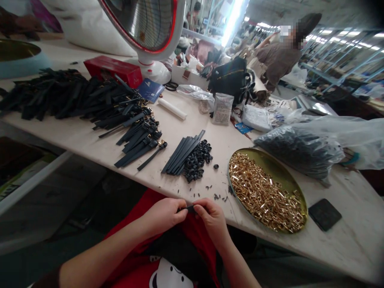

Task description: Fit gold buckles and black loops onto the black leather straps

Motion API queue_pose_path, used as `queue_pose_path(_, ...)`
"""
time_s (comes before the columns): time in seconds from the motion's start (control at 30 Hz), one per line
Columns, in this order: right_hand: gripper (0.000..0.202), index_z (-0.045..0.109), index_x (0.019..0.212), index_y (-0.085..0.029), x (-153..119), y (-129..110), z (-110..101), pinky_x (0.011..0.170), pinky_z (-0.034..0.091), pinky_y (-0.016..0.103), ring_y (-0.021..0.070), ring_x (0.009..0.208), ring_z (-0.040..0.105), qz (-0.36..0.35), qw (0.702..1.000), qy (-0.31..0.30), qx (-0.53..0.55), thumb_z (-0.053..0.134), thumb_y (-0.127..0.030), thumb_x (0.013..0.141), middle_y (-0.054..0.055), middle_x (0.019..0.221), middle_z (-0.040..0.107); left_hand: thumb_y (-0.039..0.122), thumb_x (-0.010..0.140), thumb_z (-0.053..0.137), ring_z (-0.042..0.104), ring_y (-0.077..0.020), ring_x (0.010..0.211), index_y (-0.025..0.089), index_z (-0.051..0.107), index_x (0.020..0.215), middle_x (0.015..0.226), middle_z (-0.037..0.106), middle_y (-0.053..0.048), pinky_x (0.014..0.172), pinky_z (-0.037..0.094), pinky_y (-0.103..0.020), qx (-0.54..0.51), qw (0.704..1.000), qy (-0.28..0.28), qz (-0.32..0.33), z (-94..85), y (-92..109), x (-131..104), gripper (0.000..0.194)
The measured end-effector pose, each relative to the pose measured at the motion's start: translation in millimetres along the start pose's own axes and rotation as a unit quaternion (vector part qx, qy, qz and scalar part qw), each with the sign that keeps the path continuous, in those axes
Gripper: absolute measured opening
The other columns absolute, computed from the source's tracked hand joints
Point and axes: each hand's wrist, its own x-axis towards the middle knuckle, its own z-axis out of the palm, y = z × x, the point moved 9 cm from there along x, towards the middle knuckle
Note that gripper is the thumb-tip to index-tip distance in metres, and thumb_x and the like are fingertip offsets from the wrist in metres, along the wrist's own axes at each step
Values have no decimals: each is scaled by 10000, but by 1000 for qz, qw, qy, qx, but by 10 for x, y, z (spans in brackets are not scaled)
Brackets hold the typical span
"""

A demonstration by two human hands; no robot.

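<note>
At the table's near edge, my left hand (168, 214) and my right hand (210, 218) pinch a black strap (190, 209) between them. Only a short stretch of it shows; the rest is hidden by my fingers and dark clothing below. Just beyond my hands lie a stack of flat black strips (181, 155) and a heap of small black loops (196, 162). A round tray (267, 160) full of gold metal buckles (264, 196) stands to the right of my right hand. Off to the left, finished-looking black straps with gold buckles (141, 136) lie in a row.
A large pile of black straps (69, 94) covers the left side. Behind stand a fan (150, 60), a red box (112, 71) and a black bag (229, 80). Plastic bags (303, 144) and a dark square pad (325, 214) lie at right. A person (279, 56) stands farther back.
</note>
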Motion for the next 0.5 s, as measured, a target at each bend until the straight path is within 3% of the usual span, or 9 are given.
queue_pose_path(0.13,153,670,730,-190,23,60,-9,538,425,243,133,588,527,4,1000,12,9,631,-337,715,5,652,605,261,750,436,422,-119,483,186,562,579,517,514,34,456,181,-228,7,999,-35,3,27,38,63,225)
queue_pose_path(0.23,271,632,877,-201,16,228,40,474,408,223,103,483,497,83,984,58,149,613,-425,724,-31,578,563,260,776,408,462,-125,521,181,603,642,574,574,19,470,219,-217,-17,1000,-13,-9,29,43,113,248)
queue_pose_path(0.33,319,606,845,-196,-19,350,127,430,396,210,92,433,486,137,958,84,239,618,-481,704,-45,534,537,276,805,386,506,-130,557,180,626,718,629,611,6,485,247,-213,-32,999,9,-23,49,14,131,273)
queue_pose_path(0.5,282,637,759,-171,-84,360,44,473,410,223,107,497,513,117,970,108,181,664,-439,675,-23,560,584,268,802,407,497,-129,509,195,616,691,585,593,13,474,232,-226,9,1000,-2,-16,111,-11,103,248)
